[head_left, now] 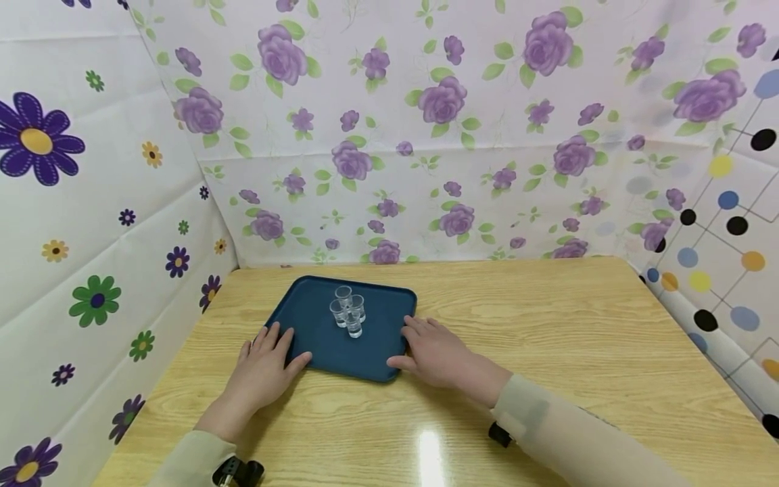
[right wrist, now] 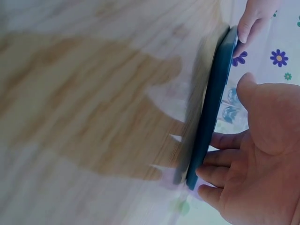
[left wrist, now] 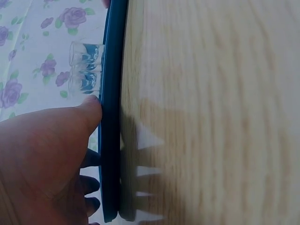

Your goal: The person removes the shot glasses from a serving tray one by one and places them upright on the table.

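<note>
1. Blue, the shallow tray lies towards the far left corner of the wooden bench.
2. Clear and small, four glasses stand upright in a tight cluster near the tray's middle, slightly towards its far edge; whether they touch one another I cannot tell.
3. The left hand is at the tray's near left corner, its fingers spread apart and its thumb touching the rim.
4. The right hand is at the tray's right edge, fingertips against its side, the thumb held apart from the fingers towards the near right corner.
5. Beyond the bench's far edge hangs a white sheet printed with purple roses.
</note>
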Available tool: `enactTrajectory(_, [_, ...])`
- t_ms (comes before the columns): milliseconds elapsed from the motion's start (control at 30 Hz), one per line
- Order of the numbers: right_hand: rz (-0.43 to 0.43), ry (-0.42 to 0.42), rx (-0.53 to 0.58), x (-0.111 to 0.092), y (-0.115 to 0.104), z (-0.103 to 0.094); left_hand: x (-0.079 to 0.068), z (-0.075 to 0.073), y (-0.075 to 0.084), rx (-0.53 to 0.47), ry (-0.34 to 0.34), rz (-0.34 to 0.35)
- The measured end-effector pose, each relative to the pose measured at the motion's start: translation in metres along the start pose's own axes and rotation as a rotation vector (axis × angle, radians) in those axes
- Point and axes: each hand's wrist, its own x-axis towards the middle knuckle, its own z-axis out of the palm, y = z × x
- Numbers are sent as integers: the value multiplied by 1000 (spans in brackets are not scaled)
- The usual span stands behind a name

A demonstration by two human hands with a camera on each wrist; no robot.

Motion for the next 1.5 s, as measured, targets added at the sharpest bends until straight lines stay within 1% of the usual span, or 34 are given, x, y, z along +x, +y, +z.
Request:
enactTrajectory(300, [21, 3, 25, -6, 6, -2, 2, 0, 0, -23, -3, -23])
enactTrajectory(500, [29, 18, 20, -8, 11, -1, 4, 0, 2, -69, -23, -47])
enactTrajectory(733, [55, 23, 15, -12, 17, 5, 6, 10, 8, -59, -24, -44])
enactTrajectory(833, [70, 33, 26, -16, 19, 4, 7, 14, 12, -59, -12, -38])
enactTrajectory(1000, [85, 57, 31, -21, 26, 2, 6, 15, 24, -41, 8, -30])
enactTrajectory(1100, [94, 53, 33, -24, 32, 6, 3, 15, 33, -17, -11, -35])
enactTrajectory(1233, [112, 45, 37, -27, 40, 7, 3, 14, 45, 5, -18, -33])
enactTrajectory(1400, [134, 50, 30, -29, 50, 0, 4, 12, 60, 47, 7, -5])
enactTrajectory(1500, [145, 47, 21, -31, 55, -2, 3, 13, 66, 69, 19, 10])
